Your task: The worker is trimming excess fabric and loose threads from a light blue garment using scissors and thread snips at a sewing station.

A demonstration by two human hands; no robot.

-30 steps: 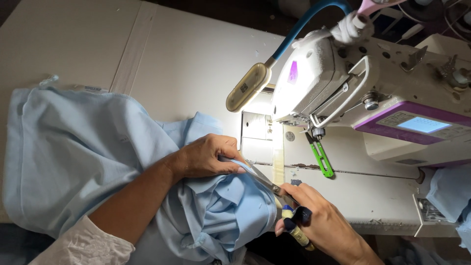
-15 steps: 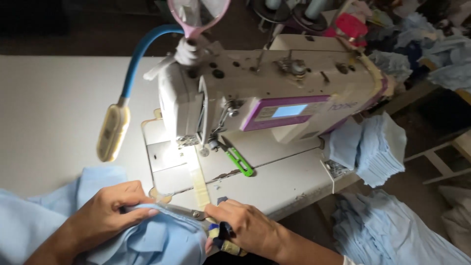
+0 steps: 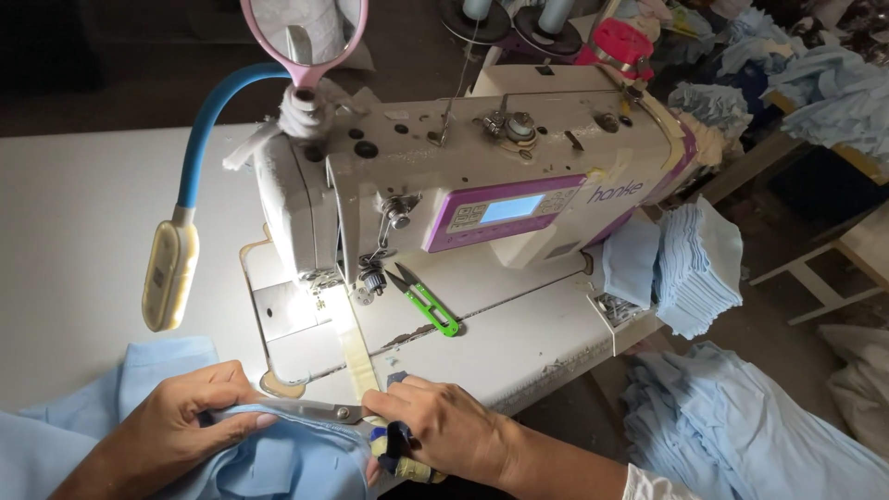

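Light blue garment point(image 3: 278, 463) is bunched at the near edge of the counter point(image 3: 83, 241), pinned between both hands. Left hand point(image 3: 181, 421) is clenched on a fold of the cloth, holding it taut. Right hand point(image 3: 449, 431) is wrapped around the handles of a pair of scissors point(image 3: 319, 409), blades pointing toward the left hand and lying on the fold just past its fingertips. Judging by that, trimming or snipping on this piece is in progress; can't tell how much of the edge is cut already, no loose offcut visible. The cloth isn't under the needle, so any stitching on it looks either done or not started, can't tell which. Just beyond the right hand a tape strip point(image 3: 356, 356) runs up the machine bed to the presser foot. Farther out from the hands sits the white sewing machine point(image 3: 482, 176) with a purple-trimmed display panel, lit work area under the needle. Green thread snips point(image 3: 426, 301) lie on the bed beyond the right hand. Past the left hand hangs a blue gooseneck lamp point(image 3: 171, 268); a pink-rimmed mirror point(image 3: 306, 32) sits on top of the machine. Out to the right of the right hand a stack of folded blue pieces point(image 3: 694, 268) rests on the counter's end, more blue fabric heaped on the floor point(image 3: 741, 435) below it and in the background. Room is dim, cluttered workshop.
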